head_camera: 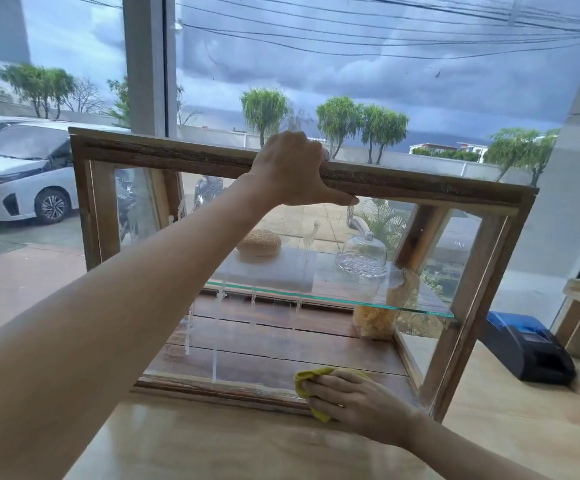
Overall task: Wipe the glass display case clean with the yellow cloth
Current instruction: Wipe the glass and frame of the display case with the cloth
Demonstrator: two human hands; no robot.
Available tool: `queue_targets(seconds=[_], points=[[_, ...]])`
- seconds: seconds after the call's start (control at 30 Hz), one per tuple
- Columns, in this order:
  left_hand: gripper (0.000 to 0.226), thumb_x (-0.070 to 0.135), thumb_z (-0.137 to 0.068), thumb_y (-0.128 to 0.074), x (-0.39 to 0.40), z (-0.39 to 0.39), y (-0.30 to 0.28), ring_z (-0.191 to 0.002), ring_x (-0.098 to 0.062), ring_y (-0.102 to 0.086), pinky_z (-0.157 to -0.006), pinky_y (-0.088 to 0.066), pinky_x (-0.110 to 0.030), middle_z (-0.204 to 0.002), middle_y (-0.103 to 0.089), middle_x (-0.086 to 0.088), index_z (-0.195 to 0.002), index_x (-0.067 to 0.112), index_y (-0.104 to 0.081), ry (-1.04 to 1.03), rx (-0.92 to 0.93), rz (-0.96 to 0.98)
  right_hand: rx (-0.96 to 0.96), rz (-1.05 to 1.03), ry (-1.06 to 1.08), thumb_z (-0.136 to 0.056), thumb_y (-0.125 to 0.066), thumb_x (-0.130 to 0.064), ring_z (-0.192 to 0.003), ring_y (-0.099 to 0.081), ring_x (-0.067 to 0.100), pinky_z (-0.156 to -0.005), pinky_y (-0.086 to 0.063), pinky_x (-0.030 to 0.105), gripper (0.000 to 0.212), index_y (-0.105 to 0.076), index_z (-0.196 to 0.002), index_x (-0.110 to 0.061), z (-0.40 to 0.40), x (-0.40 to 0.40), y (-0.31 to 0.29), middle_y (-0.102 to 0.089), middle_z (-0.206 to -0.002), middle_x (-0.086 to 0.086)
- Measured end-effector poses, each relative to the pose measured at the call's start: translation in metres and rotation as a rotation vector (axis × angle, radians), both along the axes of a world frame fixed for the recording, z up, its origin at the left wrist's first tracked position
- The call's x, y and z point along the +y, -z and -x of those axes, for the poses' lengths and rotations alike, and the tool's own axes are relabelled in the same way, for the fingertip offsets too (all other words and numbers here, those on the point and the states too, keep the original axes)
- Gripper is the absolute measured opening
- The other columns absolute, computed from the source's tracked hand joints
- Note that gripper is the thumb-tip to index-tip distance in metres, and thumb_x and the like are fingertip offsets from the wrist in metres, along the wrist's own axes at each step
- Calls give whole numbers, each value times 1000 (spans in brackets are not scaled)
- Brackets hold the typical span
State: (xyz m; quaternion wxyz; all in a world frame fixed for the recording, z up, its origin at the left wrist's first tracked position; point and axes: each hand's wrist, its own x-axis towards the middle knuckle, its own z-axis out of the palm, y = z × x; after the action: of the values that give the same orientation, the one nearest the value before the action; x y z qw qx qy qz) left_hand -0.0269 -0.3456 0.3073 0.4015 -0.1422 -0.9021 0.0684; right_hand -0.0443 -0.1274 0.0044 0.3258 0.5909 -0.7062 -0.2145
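Note:
A wood-framed glass display case (150,150) stands on a pale counter in front of a big window. White foam streaks (217,327) run down its front pane. My left hand (292,168) grips the top rail of the case, thumb under the rail against the glass. My right hand (354,396) presses the yellow cloth (304,377) flat against the lower right of the front pane, close to the bottom rail. Most of the cloth is hidden under my fingers.
Inside the case, a glass shelf (420,306) carries a round bun (259,242) and a glass dome (364,258); a pale sponge-like lump (375,320) sits below. A black and blue device (527,348) stands right of the case. The counter (212,441) stretches toward me.

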Motion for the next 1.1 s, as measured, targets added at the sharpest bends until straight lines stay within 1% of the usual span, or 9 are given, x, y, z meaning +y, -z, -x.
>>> queue_targets(seconds=[0.1, 0.23, 0.3, 0.47, 0.63, 0.73, 0.87, 0.97, 1.1], points=[[85, 93, -55, -42, 0, 0, 0, -59, -17, -53, -63, -38, -25, -50, -44, 6, -85, 18, -70, 6, -9, -6, -21, 241, -24, -101, -29, -8, -131, -45, 19, -112, -29, 34, 39, -58, -126, -17, -10, -12, -42, -50, -141, 3], [86, 93, -55, -44, 1, -1, -1, -58, -17, -51, -63, -36, -25, -50, -43, 6, -84, 16, -69, 3, -17, -24, 5, 573, -55, -79, -50, 12, -137, -34, 23, -113, -30, 39, 61, -46, -135, -11, -4, -26, -118, -38, -147, 7], [86, 93, -54, -43, 1, -2, -2, -58, -17, -51, -62, -37, -25, -49, -44, 6, -83, 17, -70, -3, -24, -28, 38, 609, -24, -78, -45, 11, -137, -34, 25, -113, -28, 40, 61, -45, -136, -9, -1, -32, -149, -39, -147, 11], [86, 93, -55, -43, 2, -3, -3, -54, -15, -51, -59, -39, -25, -48, -44, 6, -81, 16, -70, -10, -31, -10, 80, 556, 58, -82, -36, 5, -140, -28, 27, -118, -17, 37, 58, -47, -137, -6, 5, -47, -180, -35, -148, 14], [88, 93, -55, -44, 1, -2, -3, -47, -10, -43, -57, -40, -26, -46, -41, 6, -82, 14, -71, -9, -17, -23, 88, 475, 72, -80, -38, 3, -142, -25, 24, -118, -17, 41, 62, -42, -141, -8, 5, -65, -190, -33, -151, 12], [78, 92, -54, -46, 1, -2, -3, -45, -8, -37, -59, -35, -25, -46, -37, 5, -69, 17, -57, -2, -4, -29, 71, 445, 46, -82, -39, 2, -142, -26, 23, -118, -19, 41, 60, -43, -141, -8, 6, -75, -189, -33, -151, 11], [77, 91, -56, -47, 0, -1, -3, -43, -8, -35, -59, -32, -24, -45, -33, 5, -67, 15, -58, 15, -5, -36, 56, 382, 25, -78, -38, 0, -141, -28, 23, -118, -19, 39, 63, -43, -141, -8, 9, -78, -167, -34, -151, 11], [86, 91, -55, -47, 0, 1, -3, -44, -7, -35, -60, -34, -24, -45, -34, 6, -80, 13, -71, 30, -14, -64, 54, 321, 32, -78, -38, -2, -141, -27, 23, -118, -18, 39, 64, -42, -141, -8, 9, -76, -135, -34, -150, 11], [87, 91, -56, -48, -1, 1, -3, -46, -4, -34, -61, -33, -24, -47, -37, 7, -85, 13, -73, 27, -18, -63, 63, 189, 62, -74, -38, -5, -139, -29, 21, -119, -15, 37, 66, -45, -140, -9, 11, -71, -88, -39, -148, 10]])
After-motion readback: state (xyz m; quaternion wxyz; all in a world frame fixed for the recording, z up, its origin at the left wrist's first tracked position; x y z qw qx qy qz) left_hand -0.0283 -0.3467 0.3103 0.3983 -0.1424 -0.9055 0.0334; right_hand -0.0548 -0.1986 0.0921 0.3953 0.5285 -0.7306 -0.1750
